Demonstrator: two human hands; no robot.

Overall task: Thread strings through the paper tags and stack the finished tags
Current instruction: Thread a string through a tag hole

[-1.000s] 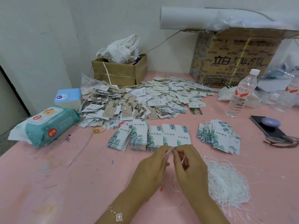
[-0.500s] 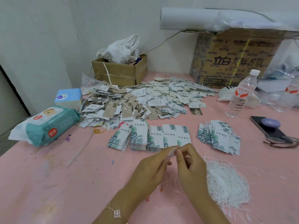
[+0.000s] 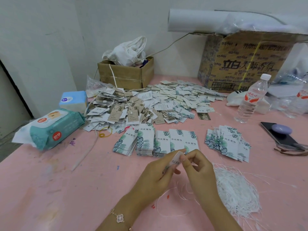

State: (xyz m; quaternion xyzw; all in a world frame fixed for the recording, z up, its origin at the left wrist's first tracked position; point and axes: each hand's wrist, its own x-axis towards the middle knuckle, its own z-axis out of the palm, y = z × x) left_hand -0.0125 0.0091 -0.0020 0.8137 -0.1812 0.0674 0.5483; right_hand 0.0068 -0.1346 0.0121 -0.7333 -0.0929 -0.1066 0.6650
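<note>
Left hand (image 3: 156, 177) grips small white printed paper tag (image 3: 175, 158) above pink table (image 3: 50, 189), front centre; right hand (image 3: 198, 170) pinches the tag's top edge with thumb and forefinger, other fingers curled. Thin white loose string (image 3: 166, 212) loops on table under the wrists, can't tell if it reaches the tag. Tangled white string bundle (image 3: 236, 189) just right of right hand. Neat leaf-print tag stacks (image 3: 146, 140) beyond the hands, loose strung-tag heap (image 3: 150, 104) further back
</note>
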